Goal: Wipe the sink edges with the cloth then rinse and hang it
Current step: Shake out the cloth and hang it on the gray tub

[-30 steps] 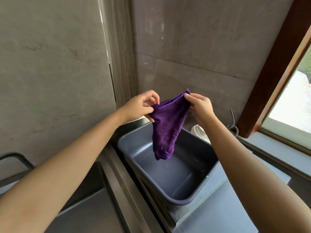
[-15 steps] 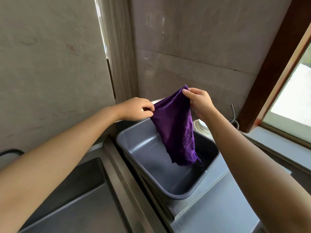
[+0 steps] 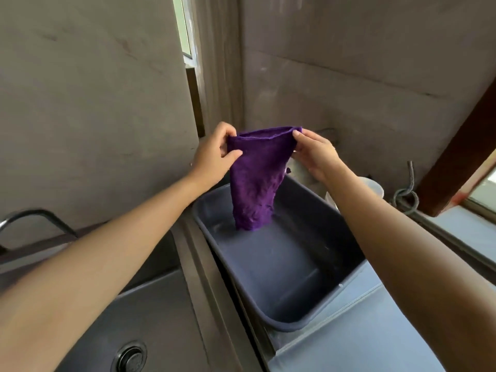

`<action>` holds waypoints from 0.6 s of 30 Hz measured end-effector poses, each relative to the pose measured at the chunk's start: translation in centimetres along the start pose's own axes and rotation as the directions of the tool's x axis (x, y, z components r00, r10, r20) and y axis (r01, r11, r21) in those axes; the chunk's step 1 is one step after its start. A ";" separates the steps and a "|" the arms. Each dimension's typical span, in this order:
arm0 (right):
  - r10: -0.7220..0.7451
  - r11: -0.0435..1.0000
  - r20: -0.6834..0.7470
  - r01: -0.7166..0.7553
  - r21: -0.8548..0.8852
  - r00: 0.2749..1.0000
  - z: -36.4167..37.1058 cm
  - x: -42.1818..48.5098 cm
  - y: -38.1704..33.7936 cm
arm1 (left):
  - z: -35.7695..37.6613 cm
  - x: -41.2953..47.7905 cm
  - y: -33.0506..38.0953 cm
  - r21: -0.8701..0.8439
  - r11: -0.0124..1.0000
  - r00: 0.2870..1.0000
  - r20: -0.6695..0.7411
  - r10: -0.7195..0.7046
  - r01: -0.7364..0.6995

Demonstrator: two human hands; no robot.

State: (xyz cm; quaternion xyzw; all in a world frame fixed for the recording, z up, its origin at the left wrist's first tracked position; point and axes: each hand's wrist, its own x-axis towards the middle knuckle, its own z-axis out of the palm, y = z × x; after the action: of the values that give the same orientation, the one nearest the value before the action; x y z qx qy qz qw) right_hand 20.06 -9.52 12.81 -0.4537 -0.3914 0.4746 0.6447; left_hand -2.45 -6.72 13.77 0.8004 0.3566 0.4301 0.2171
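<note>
A purple cloth (image 3: 255,181) hangs in the air above the far end of a grey plastic tub (image 3: 346,280). My left hand (image 3: 214,154) pinches its upper left corner. My right hand (image 3: 314,154) pinches the upper right corner, so the top edge is stretched level between them. The cloth's lower end dangles down inside the tub, near its floor. The steel sink (image 3: 150,312) with its round drain (image 3: 130,355) lies at the lower left, its raised edge (image 3: 204,275) running beside the tub.
A dark tap (image 3: 35,218) curves over the sink at the left. Tiled walls meet in the corner behind the cloth. A white container (image 3: 373,189) and a knotted grey cord (image 3: 406,197) stand right of the tub, below a wooden window frame (image 3: 461,146).
The cloth swung from a slanted hang to a level spread between both hands. My left hand rose and took a fresh hold on the corner. The view tilted down, showing the drain.
</note>
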 end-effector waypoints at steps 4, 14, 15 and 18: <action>0.076 0.997 0.043 -0.076 0.005 0.996 -2.4 0.2 2.5 | 2.2 -2.2 0.5 0.017 0.999 0.998 0.040 -0.048 0.048; 0.679 0.438 -0.002 -0.407 -0.802 0.734 -9.2 -4.0 9.1 | 11.6 -12.4 0.6 0.090 0.502 0.350 0.611 -0.710 0.860; 0.694 0.400 -0.015 -0.404 -0.823 0.719 -9.0 -3.7 9.7 | 11.8 -12.0 0.4 0.127 0.502 0.334 0.605 -0.722 0.855; 0.658 0.363 -0.056 -0.381 -0.851 0.751 -7.6 -2.0 11.2 | 12.1 -10.2 -1.4 0.174 0.460 0.308 0.536 -0.786 0.871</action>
State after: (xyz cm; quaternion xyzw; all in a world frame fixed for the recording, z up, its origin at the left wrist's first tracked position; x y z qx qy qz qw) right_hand 23.81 -11.48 -0.24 -0.7228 -0.4894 0.4772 0.1021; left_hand 3.34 -14.01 0.89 0.5677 0.6050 0.0328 0.5574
